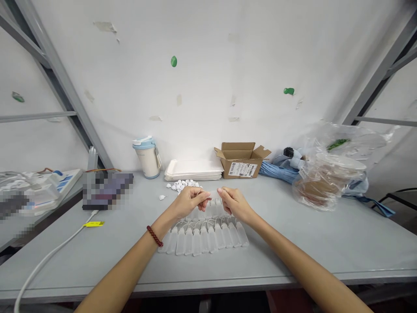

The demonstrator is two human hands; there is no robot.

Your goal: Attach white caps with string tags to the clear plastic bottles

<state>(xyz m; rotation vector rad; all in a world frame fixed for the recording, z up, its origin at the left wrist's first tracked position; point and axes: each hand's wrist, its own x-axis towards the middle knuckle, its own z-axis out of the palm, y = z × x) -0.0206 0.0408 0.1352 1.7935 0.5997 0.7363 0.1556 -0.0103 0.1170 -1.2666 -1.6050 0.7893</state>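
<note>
Item in hand: one translucent piece (214, 195), held above the middle of the table (124, 261). It is gripped between the two hands; the fingers of the left hand (191, 202) are pinched together on its one end, those of the right hand (237, 204) on the other. A dark red beaded bracelet (154, 236) is worn on the left wrist.

Surroundings: translucent sleeves (196, 242) are laid side by side in a front row below the hands, with pale cords at their upper ends. A further row behind is partly hidden by the hands. A pile of small white caps (182, 185) is set beyond the left hand and partly covered by it; one loose cap (162, 197) is placed apart, to its left. At left, a blurred dark object (107, 191) and a white cable (52, 250) with a yellow tag (94, 224) are noted.

Containers: a pale tumbler (148, 161), upright, fitted with a light blue lid. A stack of flat white trays (192, 171), beside it. A cardboard box (241, 169), labelled, flaps open; its floor cannot be seen. A clear plastic bag (325, 174), in which a brownish rounded item (316, 187) is held; blue cloth (280, 171) is bunched beside it.
</note>
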